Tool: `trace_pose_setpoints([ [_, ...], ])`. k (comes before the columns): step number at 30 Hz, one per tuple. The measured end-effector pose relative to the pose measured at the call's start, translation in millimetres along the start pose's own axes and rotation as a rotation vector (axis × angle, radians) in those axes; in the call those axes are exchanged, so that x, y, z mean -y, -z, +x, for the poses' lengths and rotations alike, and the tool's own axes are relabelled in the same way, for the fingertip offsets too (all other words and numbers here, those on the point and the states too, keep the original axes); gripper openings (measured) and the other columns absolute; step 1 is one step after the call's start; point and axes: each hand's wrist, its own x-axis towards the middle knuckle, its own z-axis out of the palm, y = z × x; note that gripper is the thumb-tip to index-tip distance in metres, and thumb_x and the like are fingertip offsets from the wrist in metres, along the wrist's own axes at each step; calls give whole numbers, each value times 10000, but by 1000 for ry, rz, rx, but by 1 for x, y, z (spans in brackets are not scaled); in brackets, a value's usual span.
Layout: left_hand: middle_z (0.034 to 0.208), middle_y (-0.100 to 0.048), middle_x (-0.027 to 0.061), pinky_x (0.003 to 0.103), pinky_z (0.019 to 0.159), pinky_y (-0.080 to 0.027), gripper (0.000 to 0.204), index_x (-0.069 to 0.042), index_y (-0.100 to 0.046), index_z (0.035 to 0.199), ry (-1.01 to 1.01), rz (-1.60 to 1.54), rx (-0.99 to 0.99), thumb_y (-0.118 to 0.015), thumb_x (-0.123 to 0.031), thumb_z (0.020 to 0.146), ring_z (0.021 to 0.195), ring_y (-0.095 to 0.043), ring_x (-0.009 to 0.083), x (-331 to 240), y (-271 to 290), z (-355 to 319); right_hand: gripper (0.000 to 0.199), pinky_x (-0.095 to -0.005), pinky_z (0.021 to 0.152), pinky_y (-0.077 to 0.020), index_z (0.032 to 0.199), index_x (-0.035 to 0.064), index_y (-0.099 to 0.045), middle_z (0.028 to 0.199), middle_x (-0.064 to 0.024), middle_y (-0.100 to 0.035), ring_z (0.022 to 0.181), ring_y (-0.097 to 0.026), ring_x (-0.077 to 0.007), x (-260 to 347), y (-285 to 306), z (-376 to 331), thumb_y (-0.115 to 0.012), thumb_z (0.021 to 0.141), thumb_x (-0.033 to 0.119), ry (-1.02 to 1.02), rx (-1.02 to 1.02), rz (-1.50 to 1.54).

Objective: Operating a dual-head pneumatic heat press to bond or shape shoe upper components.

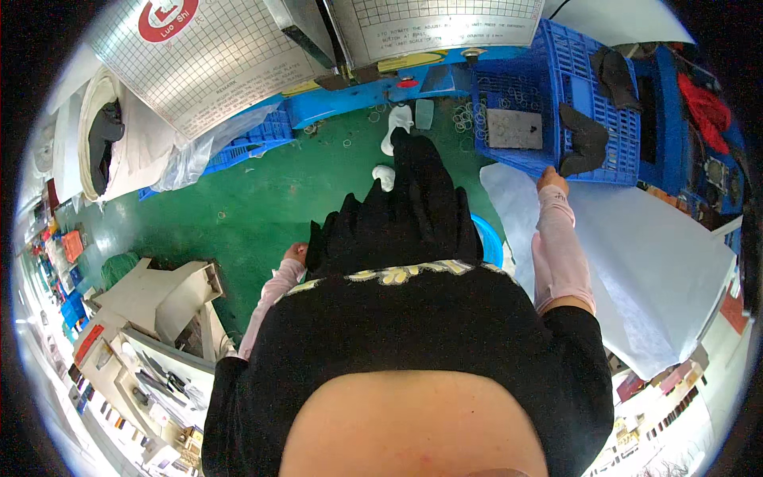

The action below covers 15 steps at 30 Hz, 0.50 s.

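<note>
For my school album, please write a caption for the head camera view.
Right hand near a blue crate and dark pieces, left hand beside black clothing, over a green floor.

Left hand (296, 253) at ten o'clock from the chest (407, 330), right hand (553, 182) reaching farther, between one and two.

Right fingers (548, 172): dark piece (586, 147) and crate (566, 75) block ahead; room leftward. Left fingers (300, 249): skirt (381, 234) blocks right; room ahead over floor (262, 195).
</note>
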Motion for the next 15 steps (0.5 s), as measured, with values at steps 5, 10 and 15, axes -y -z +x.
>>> trace_pose_setpoints([
  [5, 940, -655, 120, 319, 742, -474, 281, -39, -580, 1055, -21, 30, -22, -551, -243, 863, 868, -622, 233, 40, -12, -10, 319, -430, 888, -446, 1151, 172, -541, 1102, -222, -586, 1058, -560, -355, -7, -17, 11, -400, 898, 305, -14, -36, 26],
  [10, 927, -656, 111, 312, 735, -474, 278, -42, -585, 1046, -29, 47, -54, -564, -244, 857, 854, -620, 222, 85, -8, -12, 332, -430, 899, -440, 1165, 169, -535, 1109, -219, -584, 1068, -550, -369, 9, 4, -1, -376, 911, 310, -17, 8, 38],
  [15, 914, -657, 103, 304, 727, -473, 275, -45, -589, 1037, -46, 68, -58, -576, -246, 850, 839, -619, 211, 105, -14, 15, 320, -431, 898, -441, 1175, 170, -526, 1120, -206, -583, 1067, -551, -365, 3, 4, -2, -382, 907, 269, -18, -7, 27],
])
